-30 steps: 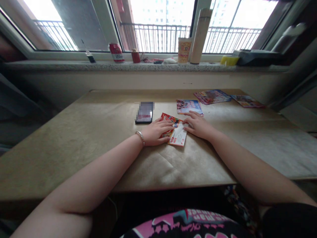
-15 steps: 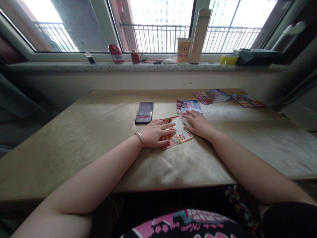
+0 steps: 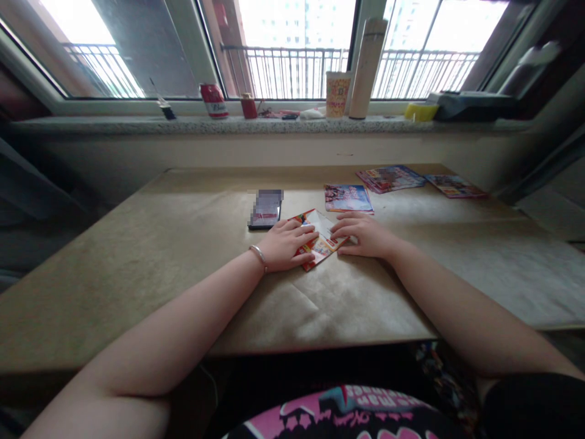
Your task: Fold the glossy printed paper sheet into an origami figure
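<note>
A red, yellow and white printed leaflet lies at an angle on the table, partly covered by both hands. My left hand, with a silver bangle at the wrist, rests flat over its left side, fingers apart. My right hand touches its right edge with the fingers stretched out and the thumb spread below. Just beyond the hands lies a blue and pink printed leaflet. A dark phone lies beyond my left hand, its screen blurred out.
Further right on the table are a fanned pile of printed leaflets and another small pile. On the windowsill stand a red can, a patterned cup, a tall cylinder and a yellow object.
The red and yellow leaflet has turned anticlockwise under my hands. My right hand has shifted from the blue leaflet's edge down and left, onto the red one's right side. My left hand stays nearly put.
</note>
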A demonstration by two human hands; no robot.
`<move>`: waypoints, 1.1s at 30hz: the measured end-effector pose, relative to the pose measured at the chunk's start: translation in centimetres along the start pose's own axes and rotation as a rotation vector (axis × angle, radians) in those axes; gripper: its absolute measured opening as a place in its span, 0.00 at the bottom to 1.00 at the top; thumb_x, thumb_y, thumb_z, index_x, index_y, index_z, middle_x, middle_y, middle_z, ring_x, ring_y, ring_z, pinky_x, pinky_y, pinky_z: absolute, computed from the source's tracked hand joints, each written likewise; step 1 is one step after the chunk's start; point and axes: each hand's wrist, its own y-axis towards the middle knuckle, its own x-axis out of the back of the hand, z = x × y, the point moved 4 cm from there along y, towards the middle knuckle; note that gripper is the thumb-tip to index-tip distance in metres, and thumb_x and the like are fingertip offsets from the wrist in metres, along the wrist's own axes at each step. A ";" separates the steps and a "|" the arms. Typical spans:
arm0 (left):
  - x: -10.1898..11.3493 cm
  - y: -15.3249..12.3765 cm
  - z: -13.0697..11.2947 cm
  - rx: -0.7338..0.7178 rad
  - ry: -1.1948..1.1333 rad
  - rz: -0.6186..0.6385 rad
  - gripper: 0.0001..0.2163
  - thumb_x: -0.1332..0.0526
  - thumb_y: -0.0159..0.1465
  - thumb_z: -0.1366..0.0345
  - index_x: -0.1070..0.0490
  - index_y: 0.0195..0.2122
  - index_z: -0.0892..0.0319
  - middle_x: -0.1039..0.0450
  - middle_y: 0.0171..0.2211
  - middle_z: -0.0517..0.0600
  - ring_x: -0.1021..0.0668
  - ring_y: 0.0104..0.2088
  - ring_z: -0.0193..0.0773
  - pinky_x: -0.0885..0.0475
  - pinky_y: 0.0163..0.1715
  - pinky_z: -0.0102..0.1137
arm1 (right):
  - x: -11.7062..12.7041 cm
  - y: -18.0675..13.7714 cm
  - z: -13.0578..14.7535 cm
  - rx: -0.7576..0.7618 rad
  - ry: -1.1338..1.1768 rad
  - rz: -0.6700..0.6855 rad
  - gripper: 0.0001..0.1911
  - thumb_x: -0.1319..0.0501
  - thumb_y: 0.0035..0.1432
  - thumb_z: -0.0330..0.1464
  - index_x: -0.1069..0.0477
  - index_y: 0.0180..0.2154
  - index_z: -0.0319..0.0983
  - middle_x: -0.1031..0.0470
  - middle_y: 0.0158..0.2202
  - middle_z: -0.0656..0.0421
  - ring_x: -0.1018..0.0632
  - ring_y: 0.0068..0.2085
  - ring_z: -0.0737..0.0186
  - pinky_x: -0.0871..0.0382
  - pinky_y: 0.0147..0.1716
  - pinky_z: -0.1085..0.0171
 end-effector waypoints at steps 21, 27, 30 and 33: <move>0.7 0.0 0.0 -0.062 -0.070 0.030 0.26 0.44 0.63 0.45 0.34 0.58 0.53 0.34 0.59 0.53 0.31 0.56 0.51 0.41 0.56 0.44 | 0.4 0.3 0.4 -0.068 -0.109 -0.034 0.11 0.43 0.61 0.34 0.22 0.35 0.40 0.20 0.35 0.54 0.23 0.38 0.58 0.32 0.42 0.60; 0.7 0.2 0.2 -0.127 -0.142 -0.026 0.19 0.51 0.68 0.52 0.28 0.50 0.54 0.28 0.54 0.50 0.27 0.54 0.46 0.38 0.56 0.43 | 0.1 0.2 0.2 -0.083 -0.103 0.003 0.10 0.43 0.60 0.34 0.22 0.34 0.40 0.20 0.35 0.55 0.23 0.37 0.59 0.33 0.40 0.61; 0.9 0.3 0.0 -0.148 -0.199 -0.057 0.18 0.53 0.69 0.56 0.25 0.46 0.55 0.24 0.49 0.51 0.25 0.50 0.42 0.35 0.54 0.39 | 0.2 0.2 0.5 -0.074 -0.085 0.008 0.09 0.43 0.58 0.32 0.23 0.35 0.41 0.21 0.35 0.55 0.23 0.38 0.59 0.33 0.40 0.61; 1.1 0.2 -0.1 -0.114 -0.247 -0.071 0.17 0.52 0.69 0.59 0.25 0.43 0.56 0.23 0.45 0.51 0.23 0.47 0.40 0.30 0.49 0.35 | 0.1 0.2 0.6 -0.064 -0.082 0.010 0.09 0.43 0.57 0.31 0.23 0.34 0.41 0.21 0.34 0.56 0.23 0.37 0.59 0.33 0.40 0.62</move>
